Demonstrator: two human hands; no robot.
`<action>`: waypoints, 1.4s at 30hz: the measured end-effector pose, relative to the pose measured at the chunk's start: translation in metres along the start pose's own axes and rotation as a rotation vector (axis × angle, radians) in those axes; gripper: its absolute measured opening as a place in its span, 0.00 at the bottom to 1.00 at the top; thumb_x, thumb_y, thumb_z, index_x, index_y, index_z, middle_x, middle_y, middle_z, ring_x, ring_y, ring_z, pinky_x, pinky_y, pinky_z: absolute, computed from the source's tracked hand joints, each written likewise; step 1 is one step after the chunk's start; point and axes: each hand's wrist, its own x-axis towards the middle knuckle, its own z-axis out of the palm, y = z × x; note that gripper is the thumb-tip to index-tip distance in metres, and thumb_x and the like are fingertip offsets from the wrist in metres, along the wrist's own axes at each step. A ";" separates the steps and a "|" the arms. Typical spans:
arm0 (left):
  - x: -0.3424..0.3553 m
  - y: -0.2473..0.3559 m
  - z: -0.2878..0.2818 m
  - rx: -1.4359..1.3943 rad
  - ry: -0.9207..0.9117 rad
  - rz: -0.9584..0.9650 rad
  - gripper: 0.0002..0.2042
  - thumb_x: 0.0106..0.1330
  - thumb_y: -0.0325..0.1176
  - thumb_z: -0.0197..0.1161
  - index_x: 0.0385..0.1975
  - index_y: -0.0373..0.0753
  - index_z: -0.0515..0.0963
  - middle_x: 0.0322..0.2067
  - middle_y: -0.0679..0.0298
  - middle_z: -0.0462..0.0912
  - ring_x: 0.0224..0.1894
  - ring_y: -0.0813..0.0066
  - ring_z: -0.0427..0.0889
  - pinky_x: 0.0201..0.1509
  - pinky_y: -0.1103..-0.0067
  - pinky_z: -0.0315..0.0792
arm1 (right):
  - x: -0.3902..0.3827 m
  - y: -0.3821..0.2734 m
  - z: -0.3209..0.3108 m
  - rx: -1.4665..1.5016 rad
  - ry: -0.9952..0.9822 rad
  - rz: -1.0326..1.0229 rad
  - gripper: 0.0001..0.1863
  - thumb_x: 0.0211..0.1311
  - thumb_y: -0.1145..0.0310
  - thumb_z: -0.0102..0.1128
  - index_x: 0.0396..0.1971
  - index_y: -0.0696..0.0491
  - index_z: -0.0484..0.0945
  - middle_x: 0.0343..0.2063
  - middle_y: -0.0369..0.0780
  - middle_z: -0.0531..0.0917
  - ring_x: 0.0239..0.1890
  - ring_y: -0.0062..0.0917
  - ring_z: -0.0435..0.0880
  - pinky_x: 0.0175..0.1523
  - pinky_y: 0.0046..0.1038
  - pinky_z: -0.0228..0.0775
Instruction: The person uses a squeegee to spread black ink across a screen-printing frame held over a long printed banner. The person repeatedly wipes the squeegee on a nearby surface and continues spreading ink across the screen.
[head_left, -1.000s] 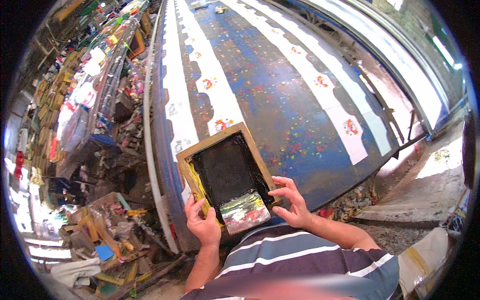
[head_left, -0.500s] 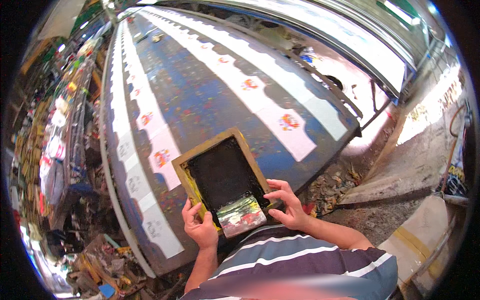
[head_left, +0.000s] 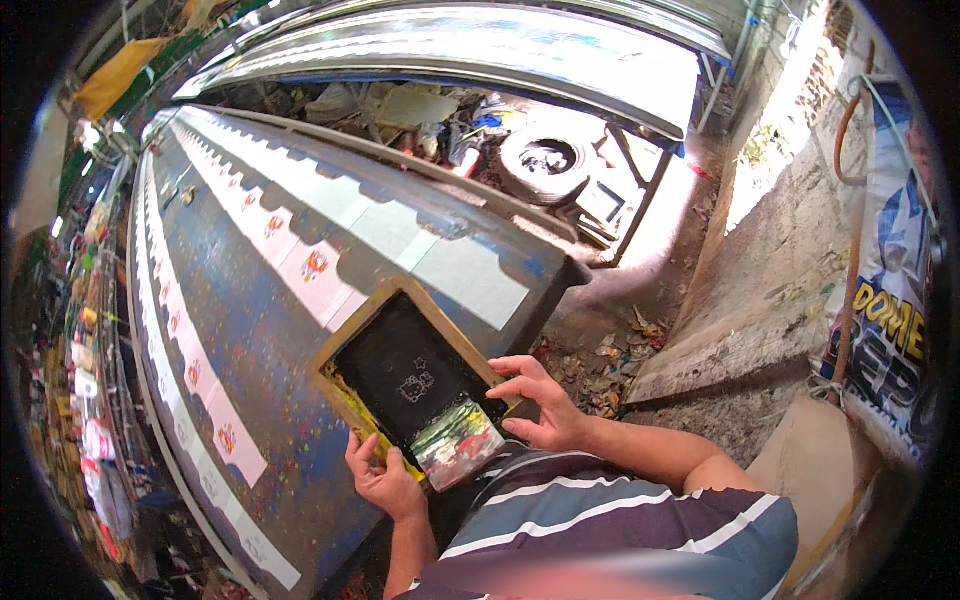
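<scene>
Both my hands hold a wooden screen-printing frame (head_left: 357, 322) over the near end of a long, paint-spotted table (head_left: 310, 420). My left hand (head_left: 392, 487) grips its lower left side, fingers curled at the edge. My right hand (head_left: 545, 405) is closed at the lower right side, fingertips on the rim. A pale outline of small figures and a star shows in the dark mesh (head_left: 385, 350). At the frame's near end lies a flat rectangular piece (head_left: 458, 445) smeared with green, white and red; its exact kind is unclear. Rows of pink sheets (head_left: 318, 265) with orange prints line the table.
Pale sheets (head_left: 440, 263) form the table's right row. Beyond it are a tire (head_left: 545, 165) and a long, bright table (head_left: 600, 75). A concrete slab (head_left: 735, 310) and a printed sack (head_left: 885, 300) stand at right. Cluttered shelves (head_left: 95, 430) run along the left.
My view has swung right, bringing the tire and sack further in. The frame, still in both hands, has turned slightly, and the pale outline now shows in its mesh.
</scene>
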 end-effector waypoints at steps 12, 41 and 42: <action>0.022 -0.007 0.183 -0.044 0.011 -0.086 0.20 0.66 0.08 0.64 0.55 0.32 0.83 0.79 0.47 0.74 0.78 0.56 0.79 0.78 0.65 0.77 | 0.077 0.079 -0.157 -0.026 -0.077 0.009 0.26 0.63 0.73 0.77 0.62 0.53 0.87 0.75 0.54 0.73 0.79 0.50 0.71 0.83 0.49 0.64; 0.000 0.085 0.651 0.155 0.177 -0.021 0.18 0.60 0.15 0.73 0.50 0.37 0.92 0.71 0.45 0.83 0.74 0.48 0.82 0.77 0.63 0.76 | 0.239 0.276 -0.576 0.226 -0.212 0.226 0.25 0.70 0.65 0.73 0.64 0.58 0.83 0.76 0.50 0.70 0.78 0.42 0.73 0.82 0.45 0.67; -0.001 0.091 0.657 0.162 0.206 -0.033 0.18 0.60 0.15 0.73 0.50 0.37 0.92 0.71 0.45 0.83 0.74 0.48 0.82 0.77 0.63 0.76 | 0.250 0.280 -0.582 0.232 -0.240 0.234 0.25 0.71 0.65 0.73 0.64 0.58 0.83 0.76 0.50 0.71 0.79 0.42 0.73 0.82 0.45 0.67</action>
